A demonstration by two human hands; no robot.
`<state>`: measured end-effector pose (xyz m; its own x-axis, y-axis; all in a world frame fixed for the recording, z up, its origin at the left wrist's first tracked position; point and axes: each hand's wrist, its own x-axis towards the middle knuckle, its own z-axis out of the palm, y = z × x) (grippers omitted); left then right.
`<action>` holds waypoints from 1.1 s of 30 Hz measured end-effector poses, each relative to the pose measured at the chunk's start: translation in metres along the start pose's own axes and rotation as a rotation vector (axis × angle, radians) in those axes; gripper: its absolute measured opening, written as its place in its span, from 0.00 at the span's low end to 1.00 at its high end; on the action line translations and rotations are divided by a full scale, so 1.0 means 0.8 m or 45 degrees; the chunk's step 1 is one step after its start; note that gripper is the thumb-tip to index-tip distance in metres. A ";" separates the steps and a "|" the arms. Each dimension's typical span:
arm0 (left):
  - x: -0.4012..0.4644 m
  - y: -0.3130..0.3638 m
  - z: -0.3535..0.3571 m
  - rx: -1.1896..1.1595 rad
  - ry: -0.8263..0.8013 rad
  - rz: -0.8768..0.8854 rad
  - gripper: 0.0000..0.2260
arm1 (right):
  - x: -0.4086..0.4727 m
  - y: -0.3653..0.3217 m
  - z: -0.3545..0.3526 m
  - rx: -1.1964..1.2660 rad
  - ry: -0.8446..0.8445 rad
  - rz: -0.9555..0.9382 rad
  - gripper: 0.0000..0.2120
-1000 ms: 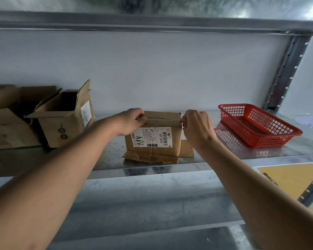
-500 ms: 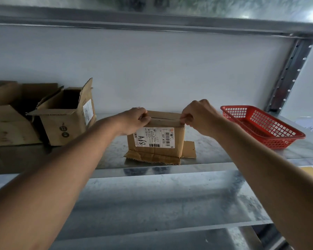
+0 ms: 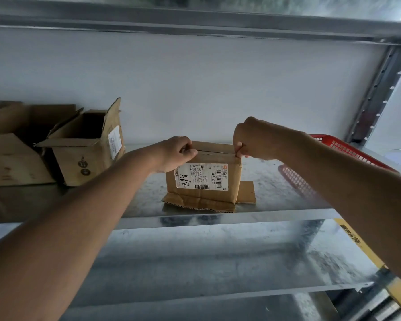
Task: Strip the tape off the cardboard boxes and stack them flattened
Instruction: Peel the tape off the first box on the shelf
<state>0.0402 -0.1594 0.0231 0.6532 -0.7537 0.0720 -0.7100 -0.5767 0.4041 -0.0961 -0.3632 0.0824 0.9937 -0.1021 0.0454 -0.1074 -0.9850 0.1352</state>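
— Since a moment ago our right hand (image 3: 252,140) has lifted and swung further over the small box (image 3: 204,179), and the red basket (image 3: 347,151) is now half hidden behind that forearm.
— And how do we hold it?
— Our right thumb and forefinger pinch something at the right end of the box's top seam; we cannot tell whether it is tape. Our left hand (image 3: 174,152) curls over the top left edge, gripping the box.
— Where does it stand?
— Upright on the metal shelf (image 3: 276,195), near the front edge, white label (image 3: 202,176) facing us, bottom flaps splayed flat. Two open boxes (image 3: 86,144) sit far left.
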 end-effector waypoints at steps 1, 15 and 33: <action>0.001 -0.001 0.000 0.002 0.001 0.002 0.19 | -0.001 0.000 0.001 -0.009 0.002 -0.010 0.08; 0.005 -0.007 0.003 -0.073 -0.008 0.019 0.19 | 0.008 0.010 -0.006 0.180 -0.096 -0.051 0.01; 0.006 -0.007 0.006 -0.045 0.012 0.012 0.16 | -0.007 -0.008 0.009 -0.349 0.039 -0.137 0.10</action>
<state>0.0460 -0.1617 0.0168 0.6494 -0.7557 0.0847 -0.7064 -0.5582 0.4353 -0.1009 -0.3568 0.0745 0.9989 0.0090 0.0459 -0.0103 -0.9151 0.4030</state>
